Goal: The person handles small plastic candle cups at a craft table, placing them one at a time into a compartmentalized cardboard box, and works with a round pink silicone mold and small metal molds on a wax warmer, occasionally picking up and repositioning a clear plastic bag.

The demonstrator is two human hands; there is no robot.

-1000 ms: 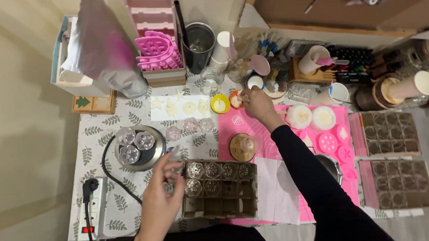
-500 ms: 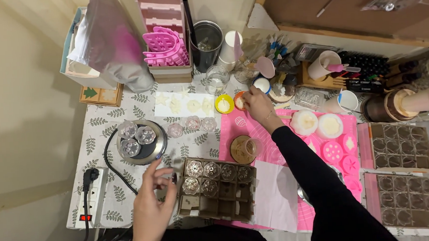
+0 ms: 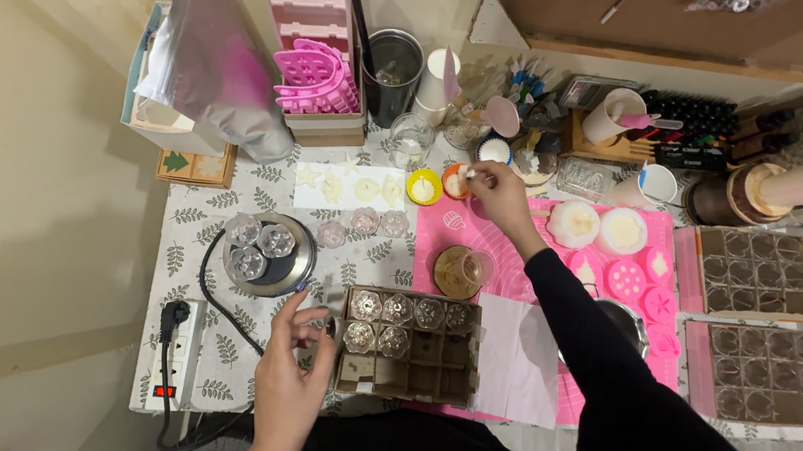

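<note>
Head view — right hand [image 3: 497,192] pinches over orange cup [image 3: 456,182], left hand [image 3: 291,358] beside cardboard tray [image 3: 409,346].

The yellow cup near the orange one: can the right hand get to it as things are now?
Probably yes. The right hand is at the orange cup, and the yellow cup stands just beside it, uncovered.

The left hand [image 3: 289,367], low at the near edge of the tabletop a second ago, now sits higher against the left end of the cardboard tray [image 3: 409,346], fingers curled. The right hand [image 3: 497,196] pinches over the orange cup [image 3: 456,183], closer than before.
</note>
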